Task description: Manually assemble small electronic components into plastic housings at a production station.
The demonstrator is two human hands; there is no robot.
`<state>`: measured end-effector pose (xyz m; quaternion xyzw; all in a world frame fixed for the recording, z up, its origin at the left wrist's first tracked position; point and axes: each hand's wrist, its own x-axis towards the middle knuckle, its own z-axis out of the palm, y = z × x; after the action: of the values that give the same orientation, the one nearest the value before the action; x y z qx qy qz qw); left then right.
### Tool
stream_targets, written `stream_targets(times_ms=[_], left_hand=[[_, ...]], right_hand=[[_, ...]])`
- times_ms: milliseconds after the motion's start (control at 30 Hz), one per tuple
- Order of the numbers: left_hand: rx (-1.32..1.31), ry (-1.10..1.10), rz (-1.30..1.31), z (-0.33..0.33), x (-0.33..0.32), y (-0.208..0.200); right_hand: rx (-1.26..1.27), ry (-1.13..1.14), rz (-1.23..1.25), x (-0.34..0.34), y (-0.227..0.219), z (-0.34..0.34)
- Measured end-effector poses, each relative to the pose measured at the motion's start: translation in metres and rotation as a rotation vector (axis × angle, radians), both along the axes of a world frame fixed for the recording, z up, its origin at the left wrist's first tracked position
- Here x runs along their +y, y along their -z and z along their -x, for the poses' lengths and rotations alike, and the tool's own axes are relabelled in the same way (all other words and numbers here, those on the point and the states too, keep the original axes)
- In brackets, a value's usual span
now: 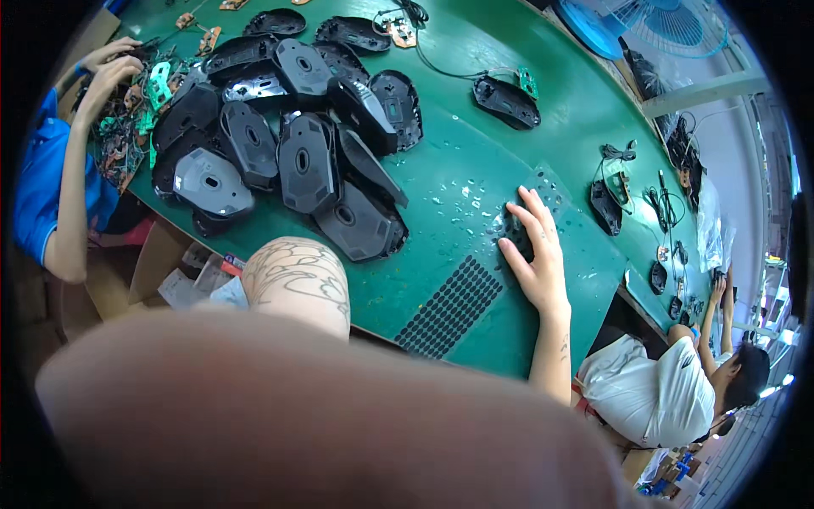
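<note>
My right hand [539, 259] lies over the green tabletop [407, 305], its fingers stretched out and the thumb apart. A dark patch [517, 233] shows between thumb and fingers; I cannot tell what it is. Beside the hand, nearer to me, is a sheet of small black oval pads [449, 307]. A clear sheet with dark spots [549, 182] shows just beyond the fingertips. Clear droplet-like bits [466, 191] are scattered left of the hand. My left hand does not show. A tattooed limb [297, 276] and a blurred brown shape cover the near side.
Black computer mouse shells [305, 161] are heaped at the left. Another person's hands [110, 72] are in a pile of circuit boards [157, 93]. An open mouse with its board [506, 102] lies farther back. At the right sit a person in white [653, 382] and a blue fan [593, 30].
</note>
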<state>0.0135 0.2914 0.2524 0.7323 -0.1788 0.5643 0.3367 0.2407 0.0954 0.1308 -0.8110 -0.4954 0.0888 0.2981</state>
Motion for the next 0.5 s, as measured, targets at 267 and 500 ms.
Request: stream_targets(times_ms=[267,500], left_hand=[[-0.112,0.164,-0.110,-0.012,0.019,-0.015],[-0.207,0.286,-0.247,-0.024,0.035,-0.038]], right_hand=[[-0.005,-0.006,-0.004,0.004,-0.001,-0.006],[-0.020,0.009,-0.079,-0.006,0.000,-0.004]])
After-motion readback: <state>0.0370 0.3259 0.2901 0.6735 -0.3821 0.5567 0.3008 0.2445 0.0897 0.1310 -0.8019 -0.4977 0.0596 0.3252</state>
